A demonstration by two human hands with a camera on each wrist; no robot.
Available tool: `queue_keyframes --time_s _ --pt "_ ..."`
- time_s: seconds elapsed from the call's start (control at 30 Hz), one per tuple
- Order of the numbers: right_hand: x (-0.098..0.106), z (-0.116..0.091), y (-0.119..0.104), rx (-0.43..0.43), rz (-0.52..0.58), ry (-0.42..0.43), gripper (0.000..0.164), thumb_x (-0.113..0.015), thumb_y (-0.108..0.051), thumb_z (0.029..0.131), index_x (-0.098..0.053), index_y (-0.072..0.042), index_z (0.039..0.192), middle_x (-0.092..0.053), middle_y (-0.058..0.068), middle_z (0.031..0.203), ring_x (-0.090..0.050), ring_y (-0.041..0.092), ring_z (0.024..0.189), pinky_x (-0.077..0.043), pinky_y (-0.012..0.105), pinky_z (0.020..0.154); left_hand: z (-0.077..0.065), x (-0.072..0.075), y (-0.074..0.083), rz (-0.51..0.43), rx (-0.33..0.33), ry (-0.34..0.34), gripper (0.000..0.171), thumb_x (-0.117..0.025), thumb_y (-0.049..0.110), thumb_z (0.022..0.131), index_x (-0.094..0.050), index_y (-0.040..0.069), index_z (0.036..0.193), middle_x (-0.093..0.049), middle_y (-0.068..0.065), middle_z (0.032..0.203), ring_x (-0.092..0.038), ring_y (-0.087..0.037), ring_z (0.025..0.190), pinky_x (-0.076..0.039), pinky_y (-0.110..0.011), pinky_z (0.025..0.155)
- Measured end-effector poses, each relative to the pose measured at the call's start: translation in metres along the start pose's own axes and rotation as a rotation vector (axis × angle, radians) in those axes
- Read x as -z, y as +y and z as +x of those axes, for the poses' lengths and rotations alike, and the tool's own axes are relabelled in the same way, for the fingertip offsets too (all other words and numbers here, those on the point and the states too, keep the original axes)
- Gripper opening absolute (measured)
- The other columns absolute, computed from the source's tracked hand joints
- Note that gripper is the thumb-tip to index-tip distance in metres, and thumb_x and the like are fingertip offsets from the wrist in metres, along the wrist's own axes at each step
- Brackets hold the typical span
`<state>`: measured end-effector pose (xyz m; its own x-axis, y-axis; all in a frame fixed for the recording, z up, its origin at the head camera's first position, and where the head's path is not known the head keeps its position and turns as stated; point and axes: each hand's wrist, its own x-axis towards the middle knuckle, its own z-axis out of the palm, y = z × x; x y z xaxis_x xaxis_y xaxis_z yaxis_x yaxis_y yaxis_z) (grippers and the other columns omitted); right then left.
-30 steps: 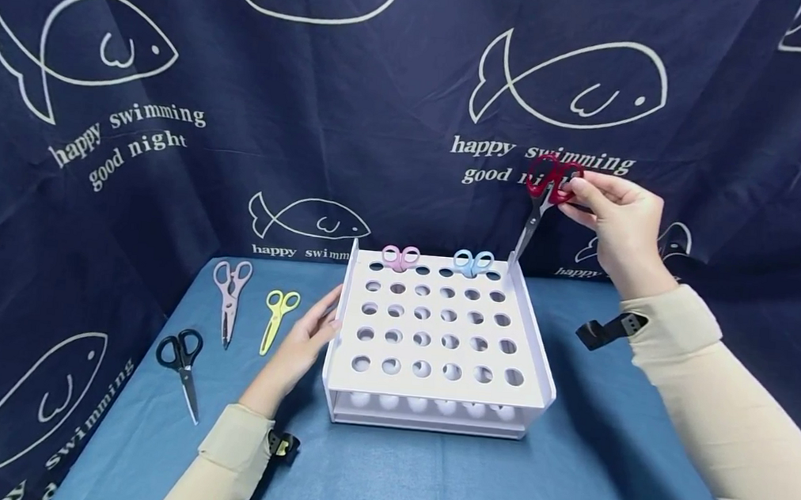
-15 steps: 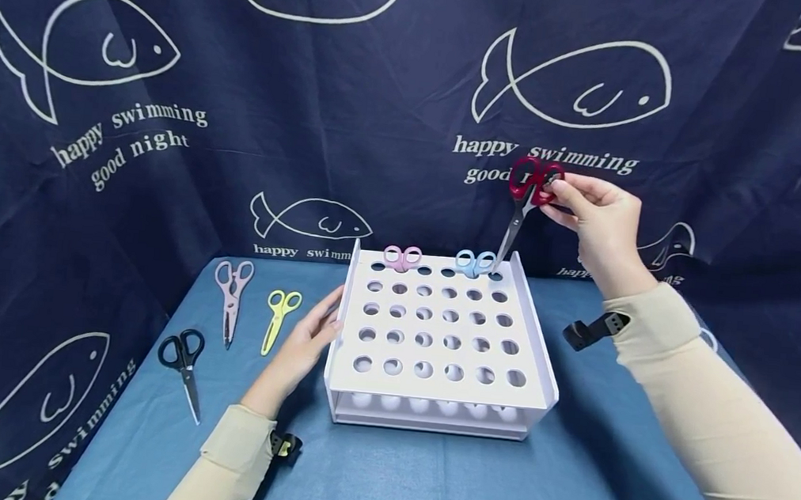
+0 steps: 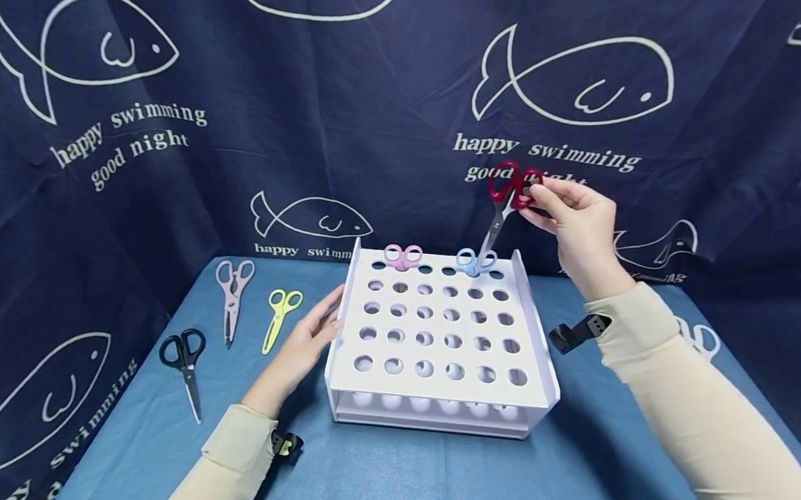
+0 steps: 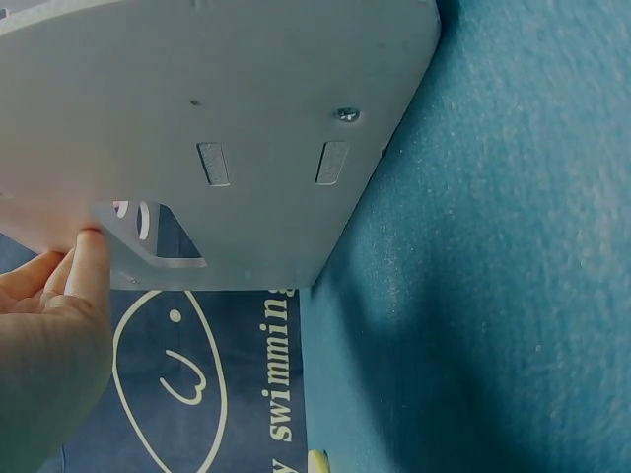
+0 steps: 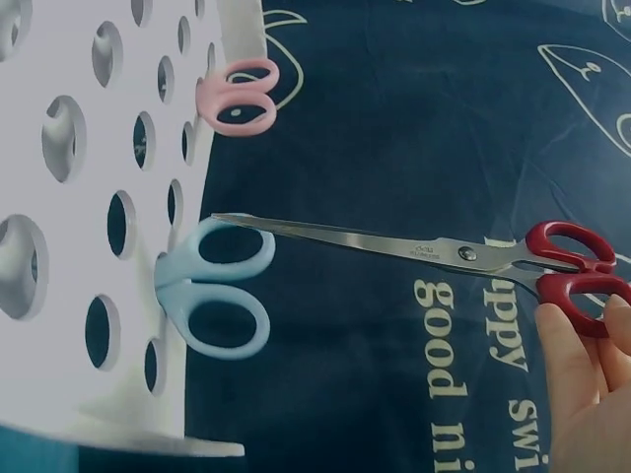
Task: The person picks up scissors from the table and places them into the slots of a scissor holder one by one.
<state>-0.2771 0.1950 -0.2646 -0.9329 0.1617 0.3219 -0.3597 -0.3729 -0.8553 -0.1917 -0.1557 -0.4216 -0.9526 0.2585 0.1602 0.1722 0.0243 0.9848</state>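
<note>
- Where our field is widest, we find the navy curtain, printed with white fish outlines and lettering.
- Before it we see the blue-covered table.
- Upon this stands the white rack, its top plate pierced by rows of round holes.
- At its left side we note the left hand, fingers extended and touching the outer wall.
- Beyond its far right corner we see the right hand, thumb and fingers pinching one handle loop of the red scissors.
- These we find in the air above the far row, tilted, blades together, point lowest; the tip overlaps the blue scissors, though we cannot tell whether they touch.
- Left of the rack we see, lying apart, black scissors, lilac scissors and yellow scissors.
- Handles up in the far row, we count blue scissors fifth from left, pink scissors second.
</note>
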Motion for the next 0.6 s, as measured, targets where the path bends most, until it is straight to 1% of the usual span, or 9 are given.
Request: queue_keyframes --time_s 0.13,0.43,0.6 --pt "-0.004 0.000 0.006 -0.006 -0.011 -0.015 0.008 -0.072 0.005 0.081 -0.074 0.001 0.088 -0.075 0.007 0.082 -0.073 0.014 0.077 -0.061 0.031 0.066 0.000 0.000 -0.001 -0.002 -0.005 0.005 0.056 -0.047 0.018 0.102 -0.025 0.013 0.154 -0.025 -0.007 0.160 -0.030 -0.024 0.145 -0.031 -0.029 0.114" --pt "-0.014 -0.002 0.016 -0.021 -0.042 -0.036 0.008 -0.072 0.003 0.081 -0.074 -0.001 0.088 -0.075 0.006 0.082 -0.072 0.015 0.077 -0.061 0.031 0.068 0.001 -0.001 -0.001 -0.003 -0.001 0.004 0.056 -0.047 0.016 0.102 -0.026 0.013 0.154 -0.025 -0.008 0.160 -0.030 -0.025 0.145 -0.031 -0.031 0.114" --pt "-0.020 -0.002 0.020 -0.019 -0.029 -0.042 0.007 -0.072 0.003 0.082 -0.074 -0.001 0.087 -0.075 0.007 0.082 -0.072 0.015 0.077 -0.061 0.031 0.068 0.002 -0.001 -0.001 0.000 -0.009 -0.003 0.056 -0.046 0.015 0.102 -0.025 0.013 0.154 -0.025 -0.009 0.160 -0.030 -0.025 0.145 -0.032 -0.030 0.114"
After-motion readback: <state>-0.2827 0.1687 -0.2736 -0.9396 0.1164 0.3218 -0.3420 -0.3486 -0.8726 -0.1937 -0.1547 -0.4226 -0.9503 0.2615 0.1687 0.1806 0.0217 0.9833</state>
